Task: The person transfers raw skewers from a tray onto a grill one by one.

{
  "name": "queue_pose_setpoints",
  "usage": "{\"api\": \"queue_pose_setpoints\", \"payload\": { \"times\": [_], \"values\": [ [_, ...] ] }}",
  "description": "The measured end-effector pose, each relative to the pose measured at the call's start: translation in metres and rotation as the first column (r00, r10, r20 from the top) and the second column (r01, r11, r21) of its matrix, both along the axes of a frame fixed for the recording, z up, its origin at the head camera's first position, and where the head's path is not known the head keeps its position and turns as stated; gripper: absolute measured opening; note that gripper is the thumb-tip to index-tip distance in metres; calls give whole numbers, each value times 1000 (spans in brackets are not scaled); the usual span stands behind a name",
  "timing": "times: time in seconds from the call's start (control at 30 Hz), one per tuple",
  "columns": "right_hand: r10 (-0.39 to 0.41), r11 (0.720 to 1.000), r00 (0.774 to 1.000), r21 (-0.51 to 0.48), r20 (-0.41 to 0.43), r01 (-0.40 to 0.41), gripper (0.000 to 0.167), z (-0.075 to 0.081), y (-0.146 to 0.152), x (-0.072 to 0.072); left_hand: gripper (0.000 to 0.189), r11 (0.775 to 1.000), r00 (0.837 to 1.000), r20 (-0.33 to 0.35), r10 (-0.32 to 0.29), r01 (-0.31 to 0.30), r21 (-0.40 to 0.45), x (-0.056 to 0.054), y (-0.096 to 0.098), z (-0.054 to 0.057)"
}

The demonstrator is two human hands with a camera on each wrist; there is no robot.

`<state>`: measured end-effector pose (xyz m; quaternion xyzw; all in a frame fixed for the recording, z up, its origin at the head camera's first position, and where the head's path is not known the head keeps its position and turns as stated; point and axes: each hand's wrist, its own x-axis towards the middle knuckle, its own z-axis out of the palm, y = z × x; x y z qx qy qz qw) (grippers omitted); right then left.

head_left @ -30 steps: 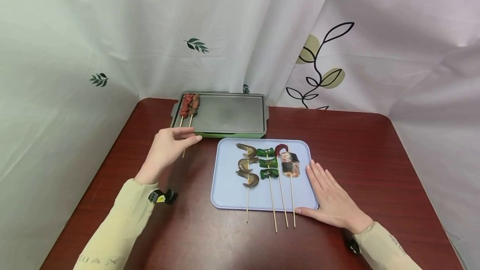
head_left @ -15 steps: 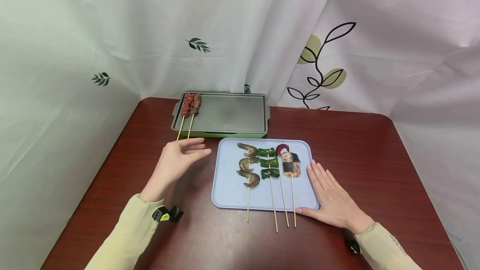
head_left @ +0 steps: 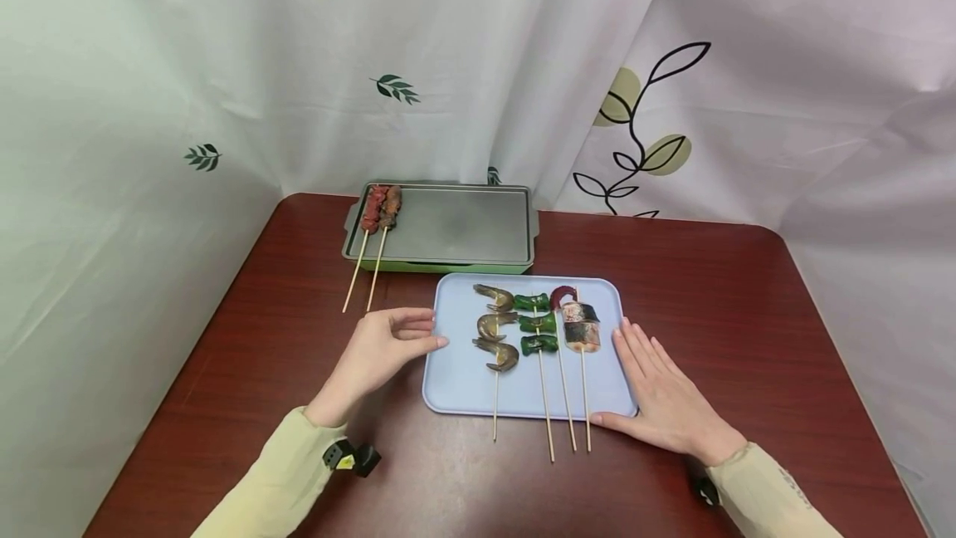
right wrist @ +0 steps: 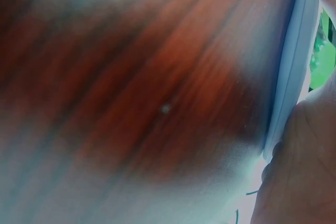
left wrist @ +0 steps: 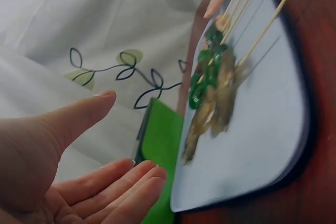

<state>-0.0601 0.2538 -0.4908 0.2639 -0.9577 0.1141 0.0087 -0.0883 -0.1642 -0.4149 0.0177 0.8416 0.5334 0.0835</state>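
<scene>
My left hand (head_left: 384, 351) is at the left edge of the light blue tray (head_left: 456, 393), fingers and thumb apart with nothing between them, as the left wrist view also shows. My right hand (head_left: 665, 397) lies along the tray's right edge, fingers straight and thumb by the front corner. On the tray lie a shrimp skewer (head_left: 496, 326), a green pepper skewer (head_left: 538, 324), a skewer with a dark red curled piece (head_left: 562, 297) and a fish skewer (head_left: 581, 329). Their sticks stick out over the front rim.
Behind the tray stands a grey grill plate (head_left: 463, 227) on a green base. At its left side lie a red meat skewer (head_left: 373, 210) and a brown meat skewer (head_left: 389, 210), sticks pointing toward me. A pale curtain (head_left: 314, 65) hangs behind the dark red table (head_left: 672, 272).
My left hand has moved from the meat skewers' sticks at the grill toward me and rightward, to the tray's left edge. The right hand has stayed in place.
</scene>
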Motion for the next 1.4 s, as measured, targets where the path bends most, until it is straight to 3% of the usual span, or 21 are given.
{"api": "queue_pose_setpoints", "payload": {
  "times": [0.43,0.7,1.0,1.4],
  "values": [
    [-4,1000,1000,4,18,4,119,1,0,0,50,996,993,75,-93,93,3,20,30,-21],
    [-1,1000,1000,7,19,1,119,2,0,-1,50,986,982,98,-164,159,52,30,47,-34],
    [0,1000,1000,4,19,0,119,1,0,-1,44,985,976,130,-175,172,28,37,63,-43],
    [-2,1000,1000,0,23,2,119,1,0,0,34,985,982,89,-164,168,-36,36,72,-51]
  ]
}}
